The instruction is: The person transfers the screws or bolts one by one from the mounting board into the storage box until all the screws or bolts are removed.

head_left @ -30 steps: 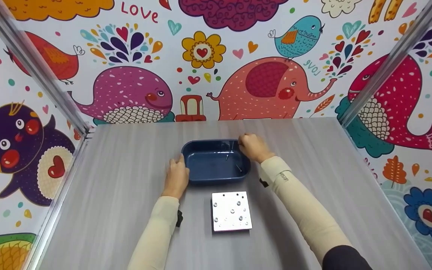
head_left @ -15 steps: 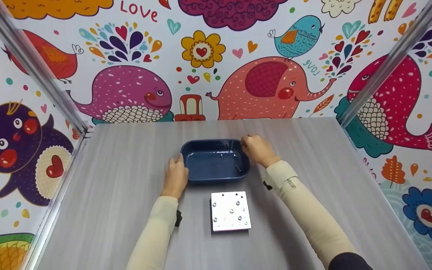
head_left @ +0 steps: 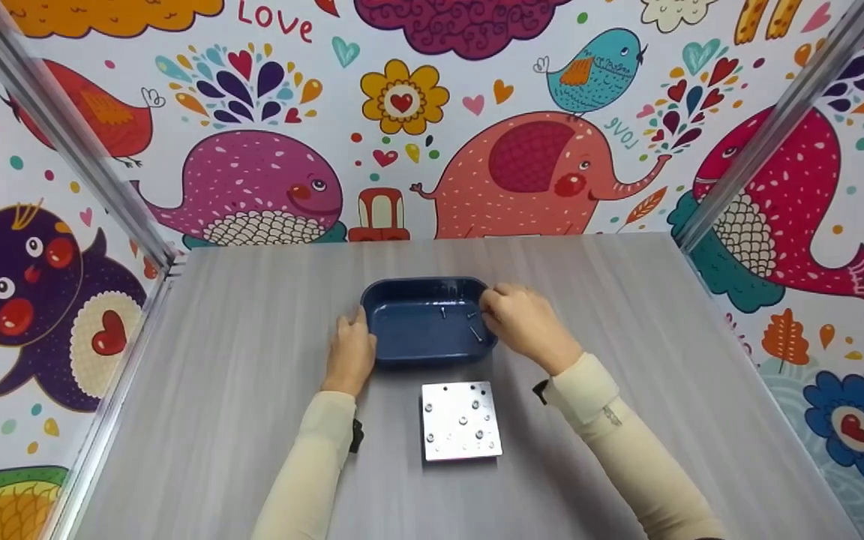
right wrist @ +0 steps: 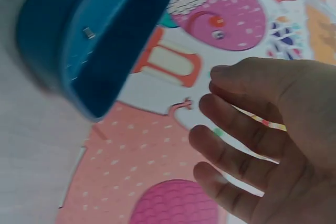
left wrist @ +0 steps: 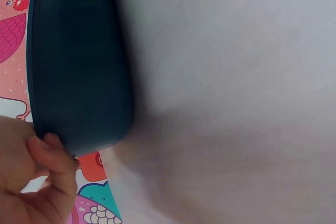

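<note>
A dark blue rectangular tray [head_left: 424,334] sits on the table, with small screws [head_left: 475,333] lying loose in its right half. My left hand [head_left: 350,352] grips the tray's left end. In the left wrist view the thumb and a finger [left wrist: 52,153] pinch the tray's corner. My right hand [head_left: 526,322] is at the tray's right end in the head view. The right wrist view shows its fingers [right wrist: 247,124] loosely bent, apart from the tray wall [right wrist: 47,30], holding nothing. Nearer me lies a square silver metal plate [head_left: 462,442] with holes and several ring-shaped fittings.
The grey wood-grain table [head_left: 252,315] carries the tray and plate. Walls printed with cartoon animals [head_left: 259,180] stand at the back and sides. Metal frame posts [head_left: 762,150] rise at the back corners.
My right hand has moved from the tray's far right corner slightly down and to the right, uncovering another screw. A screw near the middle has shifted left. The left hand has stayed put.
</note>
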Available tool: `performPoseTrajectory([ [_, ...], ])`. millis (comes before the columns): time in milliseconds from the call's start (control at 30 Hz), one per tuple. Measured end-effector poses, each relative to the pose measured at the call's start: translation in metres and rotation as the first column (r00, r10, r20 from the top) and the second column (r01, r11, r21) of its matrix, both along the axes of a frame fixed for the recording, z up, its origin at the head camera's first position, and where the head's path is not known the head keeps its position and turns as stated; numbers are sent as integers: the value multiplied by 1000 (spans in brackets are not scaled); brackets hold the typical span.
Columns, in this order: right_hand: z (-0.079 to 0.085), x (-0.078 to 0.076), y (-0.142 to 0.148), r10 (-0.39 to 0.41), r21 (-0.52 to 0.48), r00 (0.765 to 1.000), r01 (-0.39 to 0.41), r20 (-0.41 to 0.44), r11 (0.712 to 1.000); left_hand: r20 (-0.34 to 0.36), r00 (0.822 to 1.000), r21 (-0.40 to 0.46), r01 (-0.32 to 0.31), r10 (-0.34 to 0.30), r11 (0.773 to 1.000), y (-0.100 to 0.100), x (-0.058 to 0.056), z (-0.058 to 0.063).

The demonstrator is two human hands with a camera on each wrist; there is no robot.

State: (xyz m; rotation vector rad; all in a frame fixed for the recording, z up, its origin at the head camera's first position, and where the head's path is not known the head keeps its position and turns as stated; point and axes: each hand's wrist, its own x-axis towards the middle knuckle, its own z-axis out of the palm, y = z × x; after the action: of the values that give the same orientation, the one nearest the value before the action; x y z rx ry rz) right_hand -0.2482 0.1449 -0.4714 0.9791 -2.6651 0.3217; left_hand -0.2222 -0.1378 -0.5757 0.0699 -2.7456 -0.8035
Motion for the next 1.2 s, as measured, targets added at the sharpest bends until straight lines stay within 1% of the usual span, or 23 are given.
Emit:
performPoseTrajectory([
  [133,6,23,2,25,-28,999,-26,-36,999,2,1000,25,-9,9,1000,1,-1,0],
  [200,6,34,3,38,-50,997,-41,-63,998,-18,1000,18,-11,11,1000,1,-2,-1],
  [300,3,51,5,47,-85,995,-54,-91,995,-45,999,12,-11,12,1000,0,-4,-2],
  [400,-5,66,6,52,-110,994,-62,-97,992,-35,999,18,-11,11,1000,1,-3,-2],
  [467,-12,77,6,52,-124,995,-62,-88,990,-13,1000,29,-7,8,1000,1,-2,-1],
  [567,-24,91,2,56,-128,997,-63,-57,990,-3,1000,28,-4,4,1000,2,-2,-1],
  [633,-32,99,-2,72,-116,997,-75,-27,990,-7,1000,23,-11,11,1000,2,-3,-1],
  [767,-50,111,-15,114,-71,993,-114,2,991,-13,1000,15,-20,20,1000,2,-3,-2],
  [933,-73,120,-26,136,-30,991,-136,-6,990,-50,999,2,-7,8,1000,2,-2,-2],
  [1067,-86,124,-33,130,-1,991,-130,6,991,-62,998,-5,-13,13,1000,2,-2,-2],
  [1200,-95,128,-36,121,22,993,-121,9,992,-60,998,-5,-15,14,1000,2,-2,-2],
])
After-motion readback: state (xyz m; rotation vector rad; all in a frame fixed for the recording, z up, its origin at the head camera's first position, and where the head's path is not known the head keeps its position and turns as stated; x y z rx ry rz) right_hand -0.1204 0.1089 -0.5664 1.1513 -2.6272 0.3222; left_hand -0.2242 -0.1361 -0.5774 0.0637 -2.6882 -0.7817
